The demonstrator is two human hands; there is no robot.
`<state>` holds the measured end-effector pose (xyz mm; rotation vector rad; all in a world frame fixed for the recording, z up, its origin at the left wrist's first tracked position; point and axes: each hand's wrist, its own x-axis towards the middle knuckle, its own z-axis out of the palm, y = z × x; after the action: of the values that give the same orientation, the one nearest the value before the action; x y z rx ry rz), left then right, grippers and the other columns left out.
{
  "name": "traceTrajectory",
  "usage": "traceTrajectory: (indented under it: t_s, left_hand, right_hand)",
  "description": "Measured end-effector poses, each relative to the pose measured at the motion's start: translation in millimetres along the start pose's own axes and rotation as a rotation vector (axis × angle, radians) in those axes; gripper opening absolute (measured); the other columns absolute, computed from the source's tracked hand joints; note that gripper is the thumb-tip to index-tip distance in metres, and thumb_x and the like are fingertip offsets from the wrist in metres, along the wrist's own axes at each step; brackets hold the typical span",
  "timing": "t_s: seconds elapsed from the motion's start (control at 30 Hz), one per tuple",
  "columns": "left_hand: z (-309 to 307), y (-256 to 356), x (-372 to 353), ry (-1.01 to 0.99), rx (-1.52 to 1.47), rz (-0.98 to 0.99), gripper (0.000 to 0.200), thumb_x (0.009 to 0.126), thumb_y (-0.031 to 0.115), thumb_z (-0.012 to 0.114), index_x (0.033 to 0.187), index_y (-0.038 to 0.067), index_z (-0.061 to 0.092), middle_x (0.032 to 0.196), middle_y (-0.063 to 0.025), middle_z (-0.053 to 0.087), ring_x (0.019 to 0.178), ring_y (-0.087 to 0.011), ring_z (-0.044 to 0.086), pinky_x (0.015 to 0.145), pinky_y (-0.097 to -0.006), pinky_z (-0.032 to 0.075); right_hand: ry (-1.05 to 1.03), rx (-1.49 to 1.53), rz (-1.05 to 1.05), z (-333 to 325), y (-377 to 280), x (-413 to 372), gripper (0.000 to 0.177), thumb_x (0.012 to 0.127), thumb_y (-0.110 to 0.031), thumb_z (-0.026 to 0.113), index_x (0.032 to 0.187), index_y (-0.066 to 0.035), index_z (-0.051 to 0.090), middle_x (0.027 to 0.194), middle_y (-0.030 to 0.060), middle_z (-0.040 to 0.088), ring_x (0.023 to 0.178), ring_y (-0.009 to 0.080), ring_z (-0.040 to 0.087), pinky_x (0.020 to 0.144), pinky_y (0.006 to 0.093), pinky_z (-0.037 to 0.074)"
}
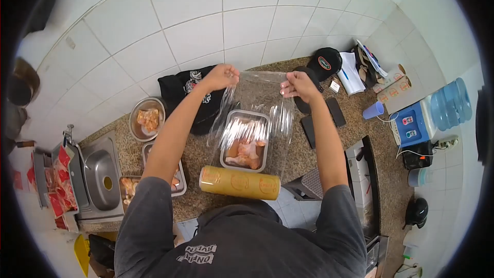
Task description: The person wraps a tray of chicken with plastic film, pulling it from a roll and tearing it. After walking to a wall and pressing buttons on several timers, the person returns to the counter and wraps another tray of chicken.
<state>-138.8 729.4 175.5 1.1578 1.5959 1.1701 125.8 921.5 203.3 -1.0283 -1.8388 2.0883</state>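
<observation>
My left hand (222, 76) and my right hand (297, 85) each pinch a far corner of a sheet of clear plastic wrap (257, 108). The sheet is stretched out from a yellow roll of wrap (240, 182) lying at the near edge of the granite counter (319, 154). Under the film sits a rectangular metal tray (245, 140) holding pieces of raw chicken. The film hangs over the tray and reflects light in streaks.
A round metal bowl of meat (147, 118) and two more trays (176, 177) stand to the left, beside a steel sink (101, 175). A black cloth (185, 90), a black cap (325, 63), dark phones (335, 111), a blue cup (373, 110) and a water dispenser (432, 110) lie further along.
</observation>
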Motion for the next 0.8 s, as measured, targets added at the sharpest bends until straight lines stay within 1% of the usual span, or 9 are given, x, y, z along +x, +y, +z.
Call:
traceTrajectory:
  t_s: [0.07,0.1,0.2,0.4,0.47,0.6,0.67,0.7,0.8]
  left_hand:
    - [0.5,-51.8,22.7,-0.011,0.046,0.064,0.018,0.079,-0.002,0.067,0.096,0.0,0.062,0.08,-0.0045,0.063,0.068,-0.0124,0.061,0.062,-0.0279,0.053]
    - [3.7,-50.4,20.0,0.04,0.372,0.205,0.016,0.066,-0.005,0.069,0.081,0.001,0.066,0.073,-0.009,0.063,0.067,-0.0175,0.064,0.061,-0.0307,0.051]
    - [23.8,-75.4,20.4,0.192,0.48,0.21,0.018,0.059,-0.007,0.066,0.075,0.001,0.067,0.074,-0.0116,0.061,0.065,-0.022,0.064,0.061,-0.033,0.05]
    - [52.9,-102.8,8.1,0.331,0.559,0.334,0.017,0.065,-0.015,0.059,0.077,-0.004,0.064,0.09,-0.0139,0.056,0.078,-0.0294,0.062,0.067,-0.0364,0.051]
    - [52.8,-102.3,-1.7,0.292,0.603,0.495,0.011,0.07,-0.012,0.06,0.077,-0.003,0.06,0.089,-0.0125,0.054,0.081,-0.0288,0.06,0.067,-0.0366,0.05]
    - [61.4,-109.8,-20.1,0.222,0.589,0.402,0.004,0.076,-0.005,0.06,0.079,-0.003,0.058,0.089,-0.0115,0.052,0.084,-0.0282,0.059,0.068,-0.0366,0.051]
    - [57.9,-137.8,-22.2,0.079,0.905,0.626,0.005,0.079,0.001,0.06,0.082,-0.002,0.058,0.09,-0.0113,0.053,0.085,-0.028,0.059,0.069,-0.037,0.053]
    - [59.6,-141.3,-26.0,0.094,0.923,0.599,0.005,0.078,-0.001,0.06,0.082,-0.001,0.058,0.092,-0.0116,0.053,0.087,-0.028,0.059,0.071,-0.0374,0.054]
    - [66.0,-141.9,-29.3,0.199,0.816,0.538,0.008,0.079,-0.002,0.06,0.086,-0.002,0.059,0.093,-0.013,0.054,0.087,-0.0292,0.058,0.069,-0.0391,0.053]
  right_hand:
    - [0.17,-0.066,-0.036,4.0,24.3,16.9,0.011,0.102,-0.014,0.047,0.106,-0.004,0.045,0.081,0.01,0.064,0.055,0.0199,0.064,0.051,0.0325,0.056]
    - [0.228,-0.001,-0.073,10.8,34.4,19.2,0.003,0.101,-0.01,0.047,0.1,-0.008,0.045,0.077,0.0088,0.062,0.049,0.0178,0.06,0.046,0.0289,0.051]
    - [0.179,0.037,-0.169,8.9,80.8,46.0,0.002,0.102,-0.011,0.046,0.102,-0.01,0.048,0.075,0.0073,0.062,0.049,0.0173,0.06,0.042,0.0267,0.044]
    - [-0.027,0.549,0.145,6.2,134.1,56.5,0.01,0.1,-0.012,0.052,0.109,-0.006,0.054,0.093,0.0028,0.061,0.076,0.0122,0.061,0.062,0.0281,0.05]
    - [-0.001,0.352,0.055,7.9,139.2,52.7,0.009,0.097,-0.007,0.057,0.103,-0.003,0.062,0.091,0.0021,0.061,0.075,0.0128,0.061,0.064,0.0288,0.052]
    - [0.111,-0.101,-0.123,5.2,176.8,64.8,0.011,0.087,0.001,0.064,0.096,-0.002,0.068,0.091,0.0057,0.062,0.075,0.0195,0.063,0.066,0.0331,0.053]
    - [0.324,-0.683,-0.628,20.0,177.0,53.6,0.021,0.078,0.007,0.064,0.096,-0.002,0.07,0.088,0.0108,0.062,0.078,0.029,0.063,0.068,0.0378,0.052]
    - [0.402,-0.744,-0.689,28.7,182.4,49.4,0.032,0.073,0.012,0.061,0.1,-0.003,0.069,0.087,0.0144,0.059,0.078,0.0332,0.063,0.069,0.0385,0.051]
    - [0.482,-0.835,-0.643,47.6,185.3,32.3,0.03,0.075,0.009,0.06,0.099,-0.006,0.07,0.094,0.0155,0.058,0.083,0.0352,0.062,0.072,0.0422,0.051]
